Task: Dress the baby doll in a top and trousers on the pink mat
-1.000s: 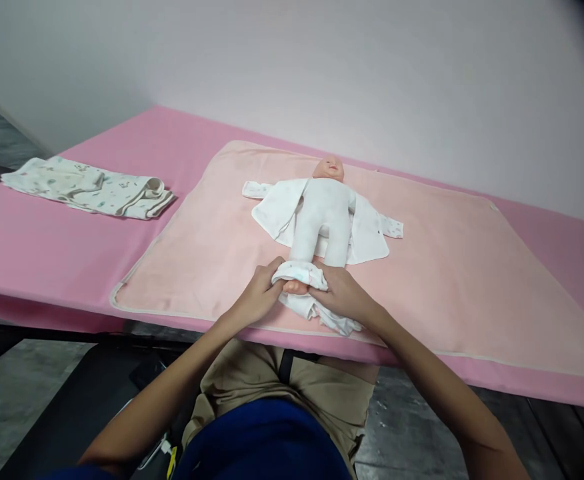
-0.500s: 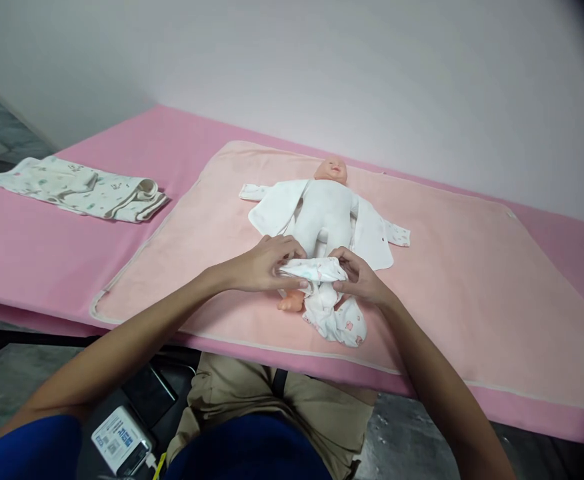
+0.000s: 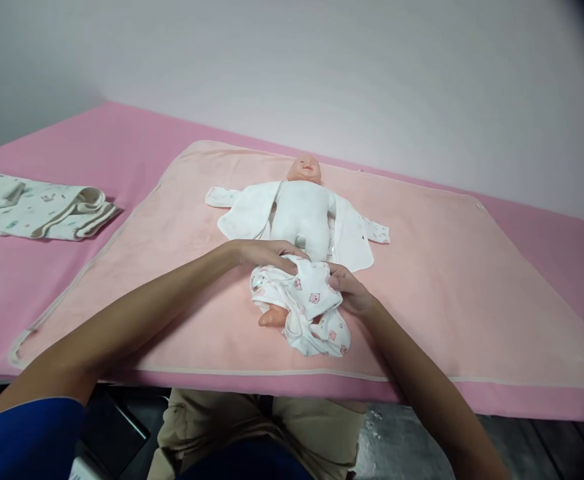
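A baby doll [image 3: 302, 213] lies on its back on a peach blanket [image 3: 447, 287], an open white jacket spread under it. Small white trousers [image 3: 307, 307] with a pink print are bunched over its legs; one bare foot [image 3: 272, 317] sticks out. My left hand [image 3: 265, 253] grips the waistband on the doll's left side. On the other side my right hand [image 3: 347, 288] pinches the same waistband. Both hands are closed on the cloth, close to the doll's hips.
The blanket covers a pink padded table [image 3: 122, 147] against a pale wall. A folded printed cloth [image 3: 37, 212] lies at the far left. The table's near edge is just above my lap; dark floor shows below.
Both hands have drawn the trousers up from the doll's feet towards its hips. The view has shifted, so the doll sits a little left of where it was.
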A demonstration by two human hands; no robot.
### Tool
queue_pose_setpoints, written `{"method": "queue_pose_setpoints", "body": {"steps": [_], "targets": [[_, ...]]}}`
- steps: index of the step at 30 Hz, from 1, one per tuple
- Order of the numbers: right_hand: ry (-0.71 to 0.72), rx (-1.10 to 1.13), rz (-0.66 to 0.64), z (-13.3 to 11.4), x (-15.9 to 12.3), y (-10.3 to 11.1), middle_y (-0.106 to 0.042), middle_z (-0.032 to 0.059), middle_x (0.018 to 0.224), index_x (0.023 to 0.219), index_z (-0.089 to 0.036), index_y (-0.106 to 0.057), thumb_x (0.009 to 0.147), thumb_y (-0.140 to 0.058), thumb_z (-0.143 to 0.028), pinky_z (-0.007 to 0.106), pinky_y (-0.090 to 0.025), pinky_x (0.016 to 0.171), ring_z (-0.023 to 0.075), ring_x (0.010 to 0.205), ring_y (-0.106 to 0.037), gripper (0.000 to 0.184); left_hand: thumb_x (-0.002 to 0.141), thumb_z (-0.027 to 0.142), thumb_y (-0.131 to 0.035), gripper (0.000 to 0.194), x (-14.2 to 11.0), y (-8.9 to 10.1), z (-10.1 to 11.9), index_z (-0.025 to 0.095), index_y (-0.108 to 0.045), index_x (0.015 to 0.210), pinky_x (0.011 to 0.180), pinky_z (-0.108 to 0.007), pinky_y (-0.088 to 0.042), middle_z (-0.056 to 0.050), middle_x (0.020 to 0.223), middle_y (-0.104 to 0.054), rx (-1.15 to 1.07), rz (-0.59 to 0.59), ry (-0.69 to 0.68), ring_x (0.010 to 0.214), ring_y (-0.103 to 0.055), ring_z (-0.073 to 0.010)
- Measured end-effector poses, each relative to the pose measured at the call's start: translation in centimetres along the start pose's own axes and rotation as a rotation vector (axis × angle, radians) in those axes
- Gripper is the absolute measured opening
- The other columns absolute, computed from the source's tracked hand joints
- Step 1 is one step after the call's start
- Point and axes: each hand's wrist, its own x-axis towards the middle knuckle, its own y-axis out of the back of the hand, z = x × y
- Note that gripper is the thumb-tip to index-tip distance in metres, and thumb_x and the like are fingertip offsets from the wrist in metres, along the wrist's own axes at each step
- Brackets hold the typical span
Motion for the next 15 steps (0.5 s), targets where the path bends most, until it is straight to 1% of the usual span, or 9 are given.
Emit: {"method": "queue_pose_setpoints", "body": {"steps": [2, 3, 4, 5, 7, 9, 10, 12, 15], "targets": [[0.019, 0.030, 0.036, -0.1, 0.0, -0.1, -0.073, 0.0037, 0.082, 0.098, -0.019, -0.075, 0.067, -0.097, -0.058, 0.026, -0.053, 0.064, 0.0178, 0.070, -0.067, 0.054, 0.061, 0.037, -0.101, 0.050, -0.3, 0.2, 0.2, 0.022, -0.085, 0.106, 0.075, -0.032, -0.063, -0.006, 0.102, -0.083, 0.039, -0.092, 0.035, 0.091, -0.078, -0.0276], [0.017, 0.034, 0.034, -0.3, 0.0, -0.2, -0.072, 0.0027, 0.081, 0.095, -0.019, -0.074, 0.069, -0.097, -0.056, 0.025, -0.052, 0.064, 0.0167, 0.070, -0.066, 0.050, 0.058, 0.036, -0.103, 0.052, -0.4, 0.2, 0.3, 0.022, -0.085, 0.106, 0.075, -0.034, -0.064, -0.005, 0.101, -0.083, 0.071, -0.136, 0.056, 0.092, -0.078, -0.0288], [0.004, 0.028, 0.021, -0.5, -0.2, -0.3, -0.071, 0.0021, 0.082, 0.094, -0.020, -0.074, 0.073, -0.096, -0.053, 0.024, -0.051, 0.064, 0.0158, 0.071, -0.066, 0.046, 0.059, 0.036, -0.103, 0.052, -0.5, 0.2, 0.5, 0.023, -0.084, 0.106, 0.077, -0.034, -0.064, -0.005, 0.102, -0.082, 0.110, -0.167, 0.070, 0.095, -0.077, -0.0292], [-0.015, 0.010, 0.001, -0.8, -0.3, -0.5, -0.072, 0.0018, 0.086, 0.096, -0.020, -0.073, 0.077, -0.095, -0.050, 0.023, -0.052, 0.065, 0.0153, 0.074, -0.067, 0.042, 0.062, 0.037, -0.101, 0.050, -0.5, 0.1, 0.7, 0.024, -0.083, 0.107, 0.079, -0.034, -0.064, -0.004, 0.104, -0.082, 0.148, -0.179, 0.071, 0.098, -0.076, -0.0283], [-0.073, -0.065, -0.052, -1.5, -0.7, -0.7, -0.075, 0.0027, 0.100, 0.109, -0.021, -0.074, 0.084, -0.092, -0.044, 0.024, -0.056, 0.075, 0.0159, 0.086, -0.071, 0.038, 0.073, 0.038, -0.094, 0.041, -0.5, -0.2, 0.9, 0.024, -0.077, 0.108, 0.078, -0.030, -0.061, -0.003, 0.106, -0.078, 0.203, -0.138, 0.034, 0.099, -0.073, -0.0231], [-0.145, -0.170, -0.121, -2.2, -1.1, -1.0, -0.076, 0.0043, 0.114, 0.125, -0.022, -0.072, 0.087, -0.092, -0.040, 0.027, -0.058, 0.089, 0.0177, 0.101, -0.072, 0.046, 0.079, 0.033, -0.086, 0.033, -0.3, -0.5, 1.0, 0.022, -0.070, 0.105, 0.072, -0.024, -0.054, -0.001, 0.101, -0.072, 0.222, -0.058, -0.004, 0.091, -0.068, -0.0171], [-0.187, -0.218, -0.156, -2.5, -1.2, -1.1, -0.077, 0.0052, 0.117, 0.130, -0.021, -0.071, 0.087, -0.092, -0.039, 0.029, -0.059, 0.092, 0.0189, 0.105, -0.073, 0.051, 0.079, 0.031, -0.084, 0.031, -0.2, -0.6, 1.0, 0.021, -0.066, 0.103, 0.069, -0.023, -0.050, -0.001, 0.098, -0.068, 0.217, -0.028, -0.007, 0.086, -0.065, -0.0152], [-0.269, -0.299, -0.215, -2.9, -1.2, -1.4, -0.077, 0.0058, 0.117, 0.130, -0.020, -0.072, 0.084, -0.094, -0.040, 0.030, -0.059, 0.092, 0.0205, 0.106, -0.073, 0.055, 0.081, 0.028, -0.080, 0.028, -0.1, -0.9, 1.0, 0.020, -0.062, 0.100, 0.065, -0.022, -0.046, 0.000, 0.095, -0.063, 0.191, 0.018, 0.012, 0.081, -0.060, -0.0133], [-0.313, -0.401, -0.283, -3.1, -1.2, -1.5, -0.077, 0.0045, 0.110, 0.119, -0.018, -0.075, 0.081, -0.096, -0.040, 0.031, -0.059, 0.089, 0.0205, 0.101, -0.071, 0.049, 0.081, 0.030, -0.079, 0.028, 0.0, -1.4, 0.9, 0.021, -0.062, 0.101, 0.062, -0.022, -0.043, 0.000, 0.094, -0.064, 0.131, 0.099, 0.055, 0.077, -0.059, -0.0127]]}}
